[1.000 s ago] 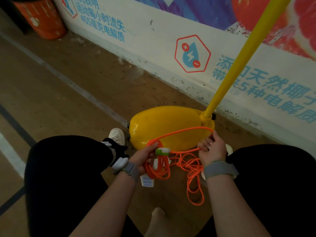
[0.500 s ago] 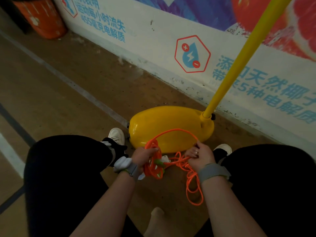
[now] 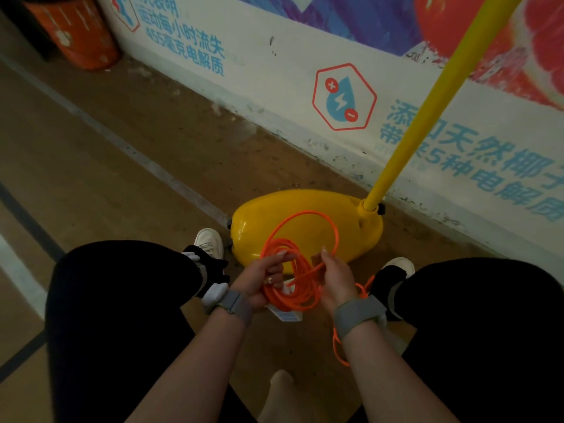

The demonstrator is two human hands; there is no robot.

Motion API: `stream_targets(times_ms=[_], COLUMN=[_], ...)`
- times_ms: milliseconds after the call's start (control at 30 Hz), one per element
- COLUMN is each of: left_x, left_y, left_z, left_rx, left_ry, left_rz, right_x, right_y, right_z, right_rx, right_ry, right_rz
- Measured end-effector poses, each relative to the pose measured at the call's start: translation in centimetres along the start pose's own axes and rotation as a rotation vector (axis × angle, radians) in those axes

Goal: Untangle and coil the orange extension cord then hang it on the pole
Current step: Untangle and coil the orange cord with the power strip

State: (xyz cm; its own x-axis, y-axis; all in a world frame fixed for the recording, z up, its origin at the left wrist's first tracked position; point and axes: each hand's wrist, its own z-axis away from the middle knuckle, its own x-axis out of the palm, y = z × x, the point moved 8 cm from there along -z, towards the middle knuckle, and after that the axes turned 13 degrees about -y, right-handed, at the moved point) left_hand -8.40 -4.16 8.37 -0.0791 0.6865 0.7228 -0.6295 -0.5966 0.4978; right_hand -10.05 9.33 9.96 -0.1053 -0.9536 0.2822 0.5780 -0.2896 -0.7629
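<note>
Two hands meet at the lower centre of the frame, between the person's black-clad legs [image 3: 122, 315], and both are on the cord [image 3: 302, 293]. The left hand [image 3: 262, 282] has its fingers curled round a bundle of several orange loops and grips them against the palm. The right hand [image 3: 334, 279], just beside it, has its fingers bent round a single strand and holds it at the edge of the bundle. One wide loop arcs up from the hands and shows against the yellow base [image 3: 274, 215] behind them. A loose length trails down past the right wrist toward the bottom of the frame, partly hidden by the forearm. A white tag [image 3: 287, 314] shows just under the coil; what it is fixed to cannot be told. Each wrist wears a grey band [image 3: 235, 305]. The pole [image 3: 427, 108] rises from the right end of the base and slants to the upper right corner, with no cord on it. A white shoe [image 3: 209, 239] sits left of the base and another [image 3: 399, 264] to its right, on the brown floor [image 3: 122, 184]. The wall [image 3: 274, 71] behind carries blue printed characters and a red hexagon sign, and an orange barrel [image 3: 76, 35] stands in the upper left corner.
</note>
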Motion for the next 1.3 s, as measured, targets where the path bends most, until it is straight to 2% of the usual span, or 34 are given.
stream_targets(times_ms=[67, 100, 200, 333, 400, 567, 633, 733, 933, 1000, 1067, 1133, 1233, 1300], left_x=[0.0, 0.2, 0.8, 1.6, 1.8, 2.5, 2.8, 3.0, 2.7, 2.5, 2.0, 1.3, 0.1, -0.8], left_y=[-0.1, -0.1, -0.3, -0.2, -0.2, 0.2, 0.4, 0.4, 1.4, 2.6, 3.7, 4.3, 4.1, 3.6], left_z=[-0.1, -0.2, -0.3, -0.3, -0.2, 0.2, 0.4, 0.6, 0.7, 1.0, 1.2, 1.2, 0.9, 0.8], left_rx=[-0.011, -0.019, -0.038, -0.028, -0.021, -0.016, -0.019, -0.045, -0.048, -0.001, 0.049, 0.090, 0.093, 0.075], left_ry=[-0.022, -0.042, -0.134, -0.283, -0.317, -0.416, -0.435, -0.453, -0.501, -0.533, -0.502, -0.430, -0.303, -0.178], left_rz=[0.017, 0.028, 0.063, 0.157, 0.169, 0.267, 0.293, 0.319, 0.348, 0.384, 0.381, 0.359, 0.378, 0.401], right_x=[0.0, 0.0, 0.3, 0.9, 1.2, 2.6, 2.2, 1.1, -2.3, -4.7, -7.7, -9.4, -9.0, -8.6], right_y=[-1.1, -1.4, -0.8, -0.1, 0.4, 2.7, 3.3, 3.2, 1.3, 0.6, 0.4, 1.7, 2.8, 2.4], right_z=[0.1, 0.1, -0.2, -0.9, -0.8, 0.5, 0.1, -0.5, -0.6, -0.9, -0.6, -0.7, -1.6, -2.1], right_rx=[-0.077, -0.091, -0.044, -0.090, -0.071, 0.189, 0.239, 0.216, 0.160, 0.198, 0.290, 0.322, 0.281, 0.235], right_ry=[-0.024, -0.048, -0.154, -0.292, -0.351, -0.442, -0.427, -0.303, -0.050, 0.105, 0.322, 0.425, 0.380, 0.366], right_rz=[0.302, 0.342, 0.237, 0.256, 0.176, -0.158, -0.167, -0.081, 0.555, 0.742, 0.590, 0.192, -0.413, -0.609])
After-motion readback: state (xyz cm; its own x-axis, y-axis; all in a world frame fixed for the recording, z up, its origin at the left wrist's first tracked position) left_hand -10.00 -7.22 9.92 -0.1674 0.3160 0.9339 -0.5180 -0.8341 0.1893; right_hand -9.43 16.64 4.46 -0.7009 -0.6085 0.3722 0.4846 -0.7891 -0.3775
